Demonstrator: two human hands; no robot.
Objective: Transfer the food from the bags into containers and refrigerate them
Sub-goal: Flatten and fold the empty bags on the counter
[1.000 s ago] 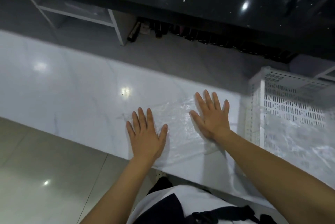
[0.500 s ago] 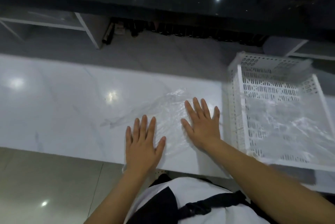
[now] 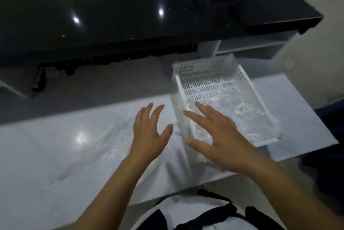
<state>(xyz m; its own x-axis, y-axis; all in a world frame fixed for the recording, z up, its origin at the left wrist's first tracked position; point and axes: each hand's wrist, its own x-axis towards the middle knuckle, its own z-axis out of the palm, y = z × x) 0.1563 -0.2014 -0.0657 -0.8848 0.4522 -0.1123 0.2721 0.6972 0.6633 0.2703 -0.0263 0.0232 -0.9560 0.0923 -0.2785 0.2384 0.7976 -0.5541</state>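
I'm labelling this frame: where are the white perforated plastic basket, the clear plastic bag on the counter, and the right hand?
white perforated plastic basket [image 3: 205, 83]: head view, slotted far wall.
clear plastic bag [image 3: 111, 136]: head view, flattened middle.
right hand [image 3: 221, 136]: head view, back of hand.

No legible text, labels, brands, numbers or signs appear on any surface in view.

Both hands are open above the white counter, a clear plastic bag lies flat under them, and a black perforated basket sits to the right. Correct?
Not quite: in the head view the basket is white. The left hand and right hand are open over the bag on the counter.
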